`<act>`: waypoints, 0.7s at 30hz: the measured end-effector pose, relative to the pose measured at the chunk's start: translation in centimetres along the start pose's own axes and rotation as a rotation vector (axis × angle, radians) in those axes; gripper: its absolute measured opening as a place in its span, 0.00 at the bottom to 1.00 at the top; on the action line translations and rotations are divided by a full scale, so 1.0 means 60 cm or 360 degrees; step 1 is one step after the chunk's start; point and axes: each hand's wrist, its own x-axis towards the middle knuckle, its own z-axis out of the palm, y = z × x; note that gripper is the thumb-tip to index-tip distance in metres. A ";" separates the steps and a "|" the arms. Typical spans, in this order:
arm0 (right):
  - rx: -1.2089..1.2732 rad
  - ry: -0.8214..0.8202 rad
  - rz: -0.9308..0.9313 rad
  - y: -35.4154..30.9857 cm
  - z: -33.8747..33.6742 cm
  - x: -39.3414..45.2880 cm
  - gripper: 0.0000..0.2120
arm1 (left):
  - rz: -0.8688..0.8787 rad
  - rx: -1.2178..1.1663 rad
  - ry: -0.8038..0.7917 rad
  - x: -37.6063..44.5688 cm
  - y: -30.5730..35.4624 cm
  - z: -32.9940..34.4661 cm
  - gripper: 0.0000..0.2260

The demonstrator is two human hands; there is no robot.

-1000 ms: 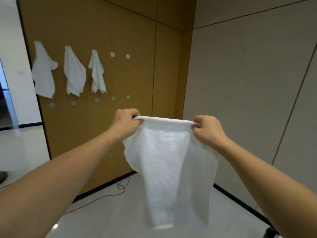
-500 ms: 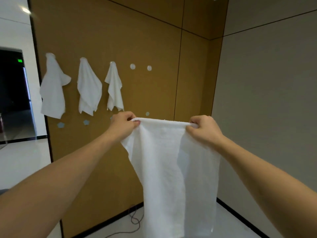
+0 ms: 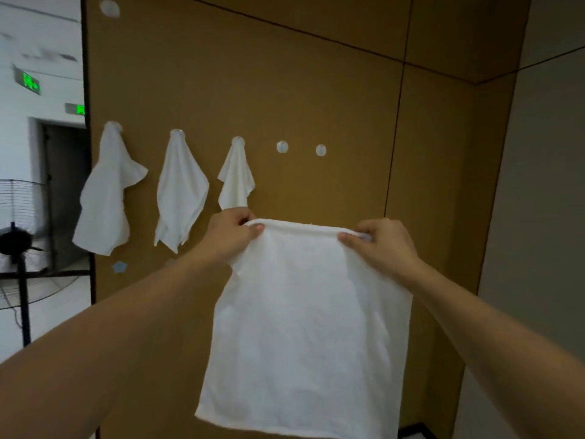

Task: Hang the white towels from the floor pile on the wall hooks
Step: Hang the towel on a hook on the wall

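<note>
A white towel [image 3: 304, 327] hangs flat in front of me, stretched by its top edge. My left hand [image 3: 229, 237] pinches the top left corner and my right hand [image 3: 378, 243] pinches the top right corner. On the brown wall behind, three white towels hang from hooks: one at the left [image 3: 106, 198], one in the middle [image 3: 180, 194], and a smaller one [image 3: 235, 179] just above my left hand. Two bare round hooks [image 3: 282, 146] [image 3: 320, 150] sit to their right, above the held towel. The floor pile is out of view.
The brown wall panel [image 3: 332, 90] meets a grey wall [image 3: 544, 185] at the right corner. A black standing fan [image 3: 19, 245] is at the far left by a doorway. A blue sticker [image 3: 119, 267] sits low on the panel, and another hook [image 3: 109, 7] high up.
The view has tilted up and drawn closer to the wall, so the hooks and hung towels look larger. Both hands keep the towel stretched, now just below the bare hooks.
</note>
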 end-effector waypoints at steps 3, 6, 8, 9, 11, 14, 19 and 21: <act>0.0061 0.0017 -0.0053 0.049 0.031 0.090 0.22 | 0.0057 0.0092 0.0117 0.074 -0.002 0.031 0.06; 0.0046 0.0018 -0.0114 0.089 0.068 0.168 0.22 | 0.0100 0.0176 0.0164 0.141 -0.019 0.060 0.06; 0.0079 -0.0002 -0.0111 0.113 0.097 0.216 0.21 | 0.0111 0.0220 0.0182 0.185 -0.035 0.078 0.06; 0.0118 -0.0011 -0.0113 0.124 0.113 0.241 0.21 | 0.0118 0.0242 0.0192 0.208 -0.044 0.087 0.06; 0.0209 -0.0006 -0.0153 0.139 0.147 0.290 0.17 | 0.0134 0.0259 0.0213 0.256 -0.064 0.103 0.06; 0.0263 0.0068 -0.0266 0.159 0.204 0.366 0.14 | 0.0246 0.0332 0.0277 0.330 -0.100 0.124 0.04; 0.0078 0.0491 -0.0726 0.179 0.290 0.491 0.11 | 0.0663 0.0527 0.0369 0.469 -0.167 0.132 0.11; -0.0153 0.0654 -0.1091 0.186 0.319 0.556 0.11 | 0.0871 0.0558 0.0411 0.538 -0.191 0.126 0.17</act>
